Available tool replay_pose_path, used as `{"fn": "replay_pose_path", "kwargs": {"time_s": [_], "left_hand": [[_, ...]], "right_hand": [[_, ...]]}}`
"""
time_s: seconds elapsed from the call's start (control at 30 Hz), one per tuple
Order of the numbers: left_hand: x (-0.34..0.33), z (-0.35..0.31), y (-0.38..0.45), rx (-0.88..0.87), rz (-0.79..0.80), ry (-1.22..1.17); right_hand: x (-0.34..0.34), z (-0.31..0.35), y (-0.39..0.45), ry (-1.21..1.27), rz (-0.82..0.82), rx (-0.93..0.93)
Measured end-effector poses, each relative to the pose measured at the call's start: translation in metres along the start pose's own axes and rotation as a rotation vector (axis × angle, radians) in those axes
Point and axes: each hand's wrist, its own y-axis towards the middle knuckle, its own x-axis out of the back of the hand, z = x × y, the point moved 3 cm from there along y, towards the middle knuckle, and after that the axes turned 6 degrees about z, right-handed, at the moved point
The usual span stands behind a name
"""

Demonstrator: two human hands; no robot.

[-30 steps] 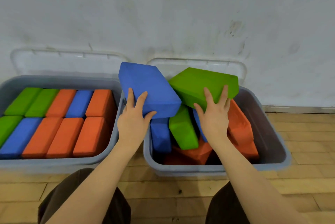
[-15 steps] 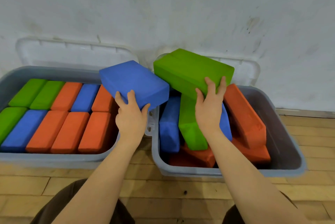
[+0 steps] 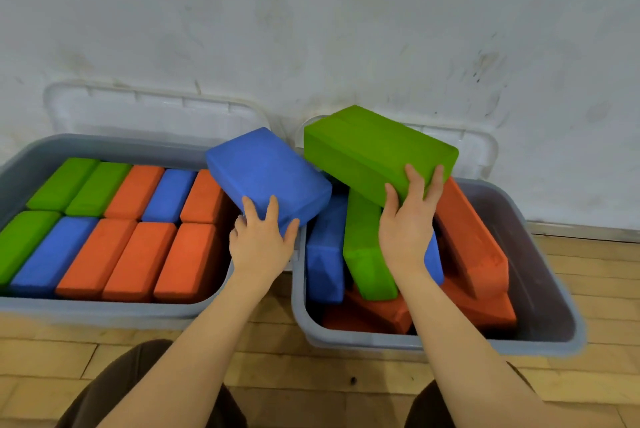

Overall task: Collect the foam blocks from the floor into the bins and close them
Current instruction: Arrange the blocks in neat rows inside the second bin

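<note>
- The left hand [image 3: 261, 240] grips a blue foam block [image 3: 266, 176], fingers spread over its near end, above the gap between the bins.
- The right hand [image 3: 407, 226] clasps a tilted green foam block [image 3: 375, 150], fingers curled round its near edge, over the right bin [image 3: 540, 334].

Scuffed white wall [image 3: 311, 29] across the far side, wooden plank floor [image 3: 311, 382] in the near part, pale baseboard [image 3: 585, 230] at far right, small dark spot [image 3: 353, 380] on the near floor
</note>
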Motion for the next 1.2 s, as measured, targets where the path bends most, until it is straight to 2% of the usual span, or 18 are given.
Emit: {"fn": "replay_pose_path", "kwargs": {"time_s": [0.17,0.3,0.47,0.63,0.77,0.9,1.0,1.2], "left_hand": [[0.037,-0.007,0.005,-0.114,-0.107,-0.195],[0.069,0.005,0.019,-0.209,-0.196,-0.284],[0.075,0.045,0.027,-0.101,-0.309,-0.280],[0.060,0.069,0.042,-0.046,-0.276,-0.429],[0.054,0.070,0.051,0.027,-0.222,-0.277],[0.057,0.058,0.044,0.076,-0.286,-0.082],[0.060,0.032,0.032,-0.063,-0.327,-0.020],[0.049,-0.045,0.009,-0.445,-0.303,-0.108]], "right_hand": [[-0.007,0.025,-0.006,0.124,0.071,0.127],[-0.029,0.047,-0.007,0.275,0.199,0.265],[-0.063,0.063,-0.011,0.334,0.309,0.329],[-0.099,0.064,-0.009,0.206,0.391,0.331],[-0.112,0.056,-0.002,-0.014,0.383,0.386],[-0.104,0.052,-0.001,-0.056,0.412,0.404],[-0.086,0.041,-0.002,-0.062,0.454,0.371],[-0.023,-0.030,0.002,-0.165,0.441,0.305]]}}
